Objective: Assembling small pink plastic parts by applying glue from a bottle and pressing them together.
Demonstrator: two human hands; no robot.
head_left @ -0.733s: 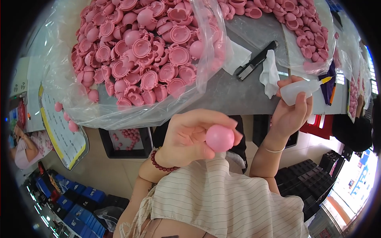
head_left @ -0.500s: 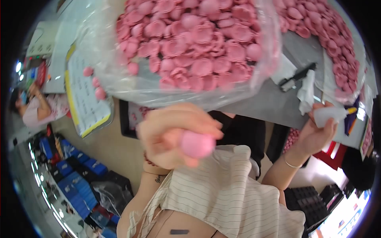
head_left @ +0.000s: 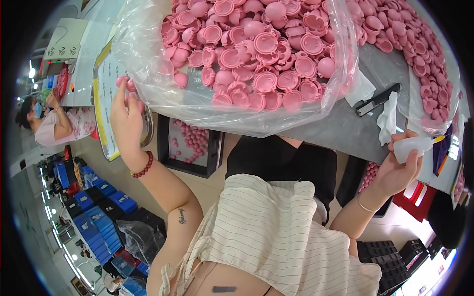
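My left hand [head_left: 127,122] is at the edge of a yellow-rimmed sheet [head_left: 102,103], fingers stretched out and apart beside several small pink balls [head_left: 122,81]. Part of a ball shows between its fingertips; whether they touch it is hard to make out. In my right hand [head_left: 392,172] is a translucent white squeeze bottle [head_left: 414,147] with a yellow tip, tilted toward the right. Ahead lies a big clear plastic bag [head_left: 237,121], full of pink hinged half-shells [head_left: 265,43], some open and some closed into balls.
Another heap of pink shells [head_left: 424,74] lies at the far right. A black clamp-like tool [head_left: 377,99] and a crumpled white tissue [head_left: 386,121] rest on the grey table. A black tray [head_left: 212,155] of pink balls stands below. One co-worker [head_left: 61,121] sits at left.
My left hand has moved from in front of my chest, where it held a pink ball, leftward to the balls on the sheet. The right hand keeps the bottle. The view has shifted slightly.
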